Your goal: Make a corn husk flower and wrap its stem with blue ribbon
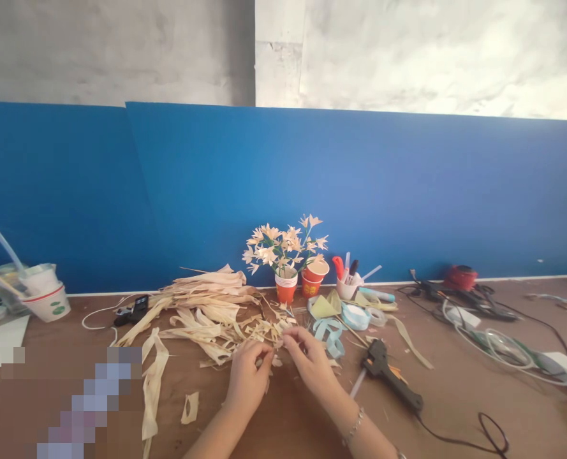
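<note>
My left hand is closed in a pinch over the table, in front of the heap of dried corn husks. Close beside it, my right hand, with a bracelet on the wrist, also has its fingers pinched together. What either pinch holds is too small to make out. Small pale husk scraps show between and beyond the fingertips. Behind the hands, husk flowers on green stems stand in stacked red-and-white paper cups. A black hot glue gun lies right of my right hand.
At the right are cables and a red round object. Blue ribbon, a tape roll and a cup of tools sit beyond my right hand. A paper cup stands at far left. A blue panel backs the table.
</note>
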`<control>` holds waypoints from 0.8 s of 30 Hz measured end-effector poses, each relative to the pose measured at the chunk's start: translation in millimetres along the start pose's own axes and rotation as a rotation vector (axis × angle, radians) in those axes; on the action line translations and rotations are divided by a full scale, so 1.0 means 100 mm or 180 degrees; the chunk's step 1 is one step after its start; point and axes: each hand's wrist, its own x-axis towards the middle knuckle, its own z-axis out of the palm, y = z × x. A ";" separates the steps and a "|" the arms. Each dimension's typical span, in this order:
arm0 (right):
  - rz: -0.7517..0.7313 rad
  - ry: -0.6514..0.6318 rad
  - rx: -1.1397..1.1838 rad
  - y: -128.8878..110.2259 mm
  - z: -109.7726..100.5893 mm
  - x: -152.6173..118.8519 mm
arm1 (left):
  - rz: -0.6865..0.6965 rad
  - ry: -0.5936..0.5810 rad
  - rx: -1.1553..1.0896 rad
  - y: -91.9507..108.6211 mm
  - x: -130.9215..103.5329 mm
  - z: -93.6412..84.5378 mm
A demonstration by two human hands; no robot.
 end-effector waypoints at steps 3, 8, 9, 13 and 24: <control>0.0136 0.0134 0.0371 0.05 -0.01 0.03 | -0.0080 0.0037 -0.0363 0.00 0.02 0.00; 0.0203 0.0052 0.0359 0.16 -0.02 0.06 | -0.0185 0.0006 -0.0923 0.01 0.02 0.00; 0.0189 0.0008 0.0312 0.16 -0.02 0.06 | -0.0235 -0.0029 -0.1032 0.01 0.02 0.01; 0.0147 0.0016 0.0216 0.14 -0.02 0.05 | -0.0436 -0.0191 -0.1352 0.02 0.02 0.02; 0.0189 0.0039 0.0109 0.07 -0.01 0.04 | -0.0782 -0.0068 -0.1577 0.02 -0.01 0.06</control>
